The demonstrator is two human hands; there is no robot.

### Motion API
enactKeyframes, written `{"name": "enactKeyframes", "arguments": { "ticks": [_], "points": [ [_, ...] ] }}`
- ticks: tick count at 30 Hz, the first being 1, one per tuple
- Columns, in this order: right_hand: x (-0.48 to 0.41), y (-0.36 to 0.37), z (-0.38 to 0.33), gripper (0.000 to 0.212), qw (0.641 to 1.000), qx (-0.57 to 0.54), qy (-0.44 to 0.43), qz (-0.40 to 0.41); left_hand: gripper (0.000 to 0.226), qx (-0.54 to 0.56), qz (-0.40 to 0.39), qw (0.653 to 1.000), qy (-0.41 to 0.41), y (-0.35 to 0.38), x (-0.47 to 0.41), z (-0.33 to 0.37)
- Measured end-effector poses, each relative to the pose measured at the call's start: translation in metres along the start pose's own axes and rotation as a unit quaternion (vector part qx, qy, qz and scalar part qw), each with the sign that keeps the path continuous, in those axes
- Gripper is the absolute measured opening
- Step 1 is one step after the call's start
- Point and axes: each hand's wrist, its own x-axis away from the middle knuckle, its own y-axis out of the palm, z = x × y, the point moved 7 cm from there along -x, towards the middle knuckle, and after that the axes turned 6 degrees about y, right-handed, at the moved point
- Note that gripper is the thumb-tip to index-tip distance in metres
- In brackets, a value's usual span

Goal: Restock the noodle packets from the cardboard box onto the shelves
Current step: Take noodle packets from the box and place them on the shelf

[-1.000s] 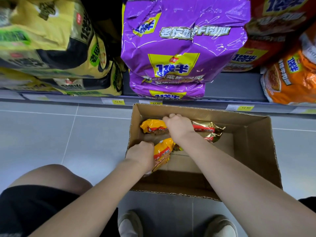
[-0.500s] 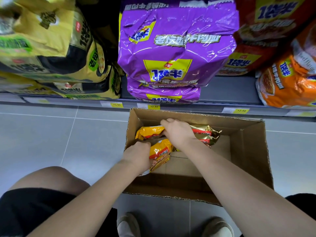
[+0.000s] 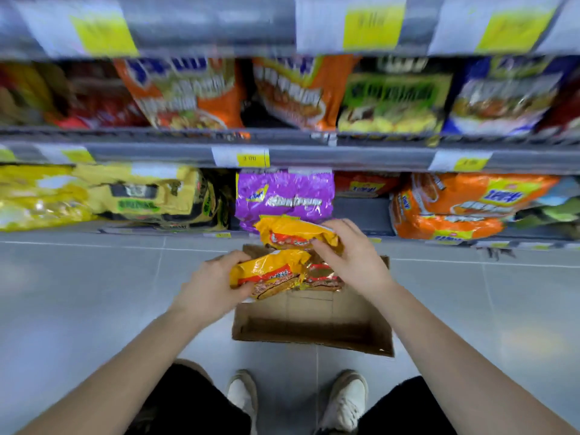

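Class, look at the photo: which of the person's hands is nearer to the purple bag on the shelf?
Right. The right hand, gripping a yellow packet, sits just below the purple bag; the left hand holds a second packet lower down.

Grey tiled floor (image 3: 94,293), cardboard box (image 3: 314,334) standing on it near the lower shelf (image 3: 361,215), that shelf bearing yellow packs (image 3: 141,196) left, purple pack (image 3: 282,196) centre, orange packs (image 3: 455,211) right, upper shelf (image 3: 345,155) lined with blurred packs (image 3: 392,98)
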Motion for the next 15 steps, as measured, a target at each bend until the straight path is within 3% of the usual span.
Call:
{"name": "enactKeyframes", "arguments": {
  "ticks": [2, 5, 9, 15],
  "points": [
    [0.018, -0.047, -0.036, 0.016, 0.999, -0.035, 0.018, 0.031, 0.033, 0.042, 0.015, 0.999, 0.006, -0.052, 0.022, 0.025],
    [0.045, -0.119, -0.098, 0.010, 0.990, -0.108, 0.050, 0.080, 0.037, 0.081, 0.031, 0.996, 0.022, -0.135, 0.059, 0.072],
    [0.077, -0.212, -0.199, 0.018, 0.975, -0.192, 0.069, 0.092, 0.030, 0.134, 0.059, 0.989, 0.036, -0.239, 0.106, 0.147],
    [0.120, -0.342, -0.344, 0.013, 0.964, -0.217, 0.015, 0.151, 0.035, 0.204, 0.102, 0.970, 0.085, -0.375, 0.171, 0.249]
  ]
}}
